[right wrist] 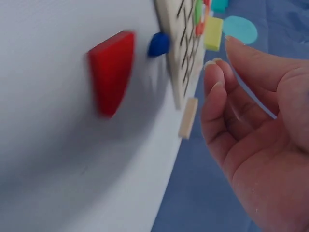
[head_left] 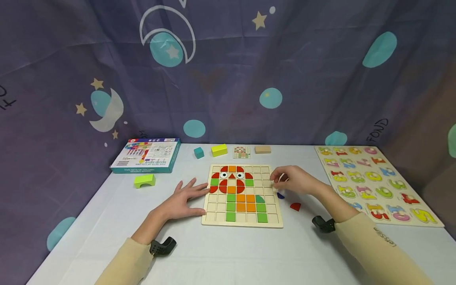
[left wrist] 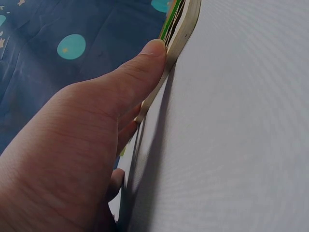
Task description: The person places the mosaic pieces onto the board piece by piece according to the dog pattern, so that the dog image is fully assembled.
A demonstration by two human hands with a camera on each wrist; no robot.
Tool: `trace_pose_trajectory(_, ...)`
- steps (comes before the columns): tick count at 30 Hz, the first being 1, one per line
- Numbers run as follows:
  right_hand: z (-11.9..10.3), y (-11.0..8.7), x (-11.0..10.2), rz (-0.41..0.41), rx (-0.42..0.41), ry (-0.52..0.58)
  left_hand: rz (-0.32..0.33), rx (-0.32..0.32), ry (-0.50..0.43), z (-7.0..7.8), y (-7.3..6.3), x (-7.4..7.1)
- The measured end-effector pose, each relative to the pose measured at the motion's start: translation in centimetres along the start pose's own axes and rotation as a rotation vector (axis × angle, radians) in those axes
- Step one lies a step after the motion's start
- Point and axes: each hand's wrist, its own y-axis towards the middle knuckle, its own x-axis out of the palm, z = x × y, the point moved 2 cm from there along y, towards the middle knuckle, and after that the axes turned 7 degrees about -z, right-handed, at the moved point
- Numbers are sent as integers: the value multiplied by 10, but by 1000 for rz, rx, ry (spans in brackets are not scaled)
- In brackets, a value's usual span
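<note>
A wooden grid board [head_left: 242, 226] lies in the middle of the table, with red, orange and green mosaic tiles forming a figure with two eyes. My left hand [head_left: 181, 202] is spread at the board's left edge, fingers straight; in the left wrist view its thumb [left wrist: 130, 72] touches the rim. Over the board's right edge hovers my right hand [head_left: 293, 180], fingers loosely bent. Its thumb and fingertips stand apart with nothing between them in the right wrist view. Below it on the table are a small blue tile [head_left: 280, 195] and a red quarter-circle tile [head_left: 295, 206].
Behind the board stand a teal block [head_left: 198, 152], a yellow block [head_left: 219, 150], a pattern card [head_left: 242, 152] and a plain wooden block [head_left: 263, 149]. At left are a flat box [head_left: 147, 155] and a green arch block [head_left: 145, 181]. A number puzzle board [head_left: 377, 186] lies at right.
</note>
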Motion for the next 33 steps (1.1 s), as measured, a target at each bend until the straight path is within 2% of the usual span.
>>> trace_pose_trajectory(5, 9, -17, 1, -36, 30, -28, 0, 1, -3, 0, 0, 0)
trace_pose_trajectory(11, 14, -36, 2, -54, -4, -63, 2, 1, -5, 1, -1, -1)
trace_pose_trajectory(20, 24, -58, 4, -63, 24, -38, -7, 8, -13, -1, -1, 0)
trace_pose_trajectory(23, 28, -63, 6, -54, 35, -61, -7, 7, -16, -2, 0, 0)
trace_pose_trajectory(27, 33, -66, 10, -41, 12, -78, -6, 6, -18, -2, 0, 0)
trace_pose_trajectory(33, 30, -66, 15, -14, 0, -138, -8, 9, -17, -1, 0, -1)
